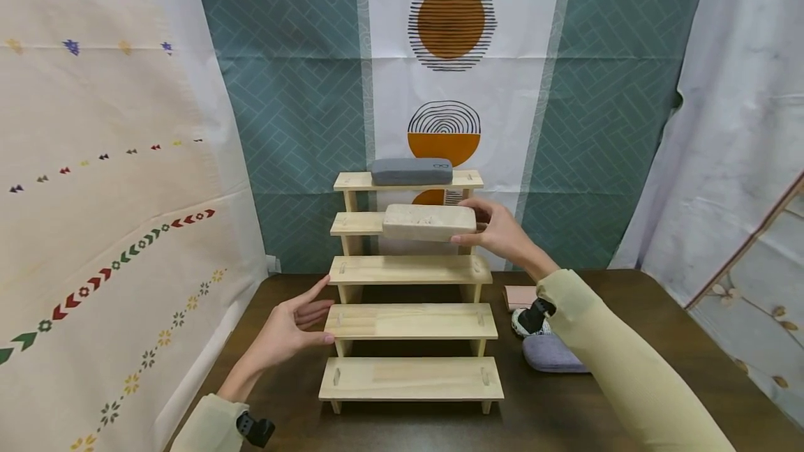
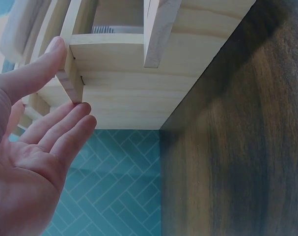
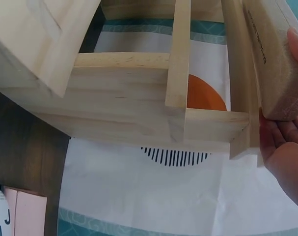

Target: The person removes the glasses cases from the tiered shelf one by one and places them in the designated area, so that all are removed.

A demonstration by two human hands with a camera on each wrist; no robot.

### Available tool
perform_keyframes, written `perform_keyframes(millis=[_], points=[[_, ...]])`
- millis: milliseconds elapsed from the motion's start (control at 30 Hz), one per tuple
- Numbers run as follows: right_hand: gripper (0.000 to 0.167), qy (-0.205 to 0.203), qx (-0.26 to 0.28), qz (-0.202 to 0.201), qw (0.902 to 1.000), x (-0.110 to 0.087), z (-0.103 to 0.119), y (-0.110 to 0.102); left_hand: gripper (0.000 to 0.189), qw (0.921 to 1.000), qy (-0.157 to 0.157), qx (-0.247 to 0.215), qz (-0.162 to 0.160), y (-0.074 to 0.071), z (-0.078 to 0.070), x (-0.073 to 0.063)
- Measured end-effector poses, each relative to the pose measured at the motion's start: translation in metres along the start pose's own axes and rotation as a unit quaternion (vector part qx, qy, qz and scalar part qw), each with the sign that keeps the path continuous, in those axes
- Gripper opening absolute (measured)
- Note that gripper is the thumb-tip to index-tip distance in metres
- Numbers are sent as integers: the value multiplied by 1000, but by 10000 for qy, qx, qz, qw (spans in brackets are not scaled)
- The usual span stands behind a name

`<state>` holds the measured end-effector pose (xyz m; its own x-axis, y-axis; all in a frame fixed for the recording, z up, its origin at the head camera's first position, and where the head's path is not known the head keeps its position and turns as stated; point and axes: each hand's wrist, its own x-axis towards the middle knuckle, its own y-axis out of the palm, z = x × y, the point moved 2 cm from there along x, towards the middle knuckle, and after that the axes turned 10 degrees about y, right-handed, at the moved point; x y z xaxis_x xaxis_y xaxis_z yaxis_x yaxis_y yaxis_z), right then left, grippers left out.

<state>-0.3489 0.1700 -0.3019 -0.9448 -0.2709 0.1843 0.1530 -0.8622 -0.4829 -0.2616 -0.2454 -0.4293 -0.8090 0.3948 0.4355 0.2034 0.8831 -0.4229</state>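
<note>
My right hand (image 1: pixel 502 232) grips the right end of a beige glasses case (image 1: pixel 429 222), with the thumb in front and fingers behind. The case is level with the second-highest step of a wooden tiered stand (image 1: pixel 411 321); in the right wrist view the case (image 3: pixel 276 59) shows small dark print along one side. Whether it touches that step is unclear. At the stand's left side, my left hand (image 1: pixel 292 326) rests thumb and fairly straight fingertips against the step ends. The left wrist view shows its thumb (image 2: pixel 48 61) along one step's end. A grey-blue glasses case (image 1: pixel 411 171) lies on the top step.
Right of the stand on the dark wooden table (image 1: pixel 283 417) lie a pink item (image 1: pixel 518 296), a round patterned item (image 1: pixel 521 324) partly behind my sleeve, and a purple-grey case (image 1: pixel 553 354). Patterned cloths (image 1: pixel 295 103) hang behind and at both sides.
</note>
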Motion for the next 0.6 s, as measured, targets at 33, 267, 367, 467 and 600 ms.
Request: perform_keyframes(millis=[33,267,367,467,600], points=[[67,-8,-20,-16,10000,-2,0,-1,104,10000,0,8,3,0,0,0],[69,-72,-250,-187,9995,-15,-5,-7,105,9999,77,79,12,-1,0,1],[70,-135,-351,-287,9989,-21,-7,-9,105,9999,110,66,11,-2,0,2],[71,-169,-316,-287,9989,-28,-10,-11,105,9999,133,43,13,-2,1,2],[71,-151,-267,-259,9992,-38,-14,-11,106,9999,133,12,14,-1,1,2]])
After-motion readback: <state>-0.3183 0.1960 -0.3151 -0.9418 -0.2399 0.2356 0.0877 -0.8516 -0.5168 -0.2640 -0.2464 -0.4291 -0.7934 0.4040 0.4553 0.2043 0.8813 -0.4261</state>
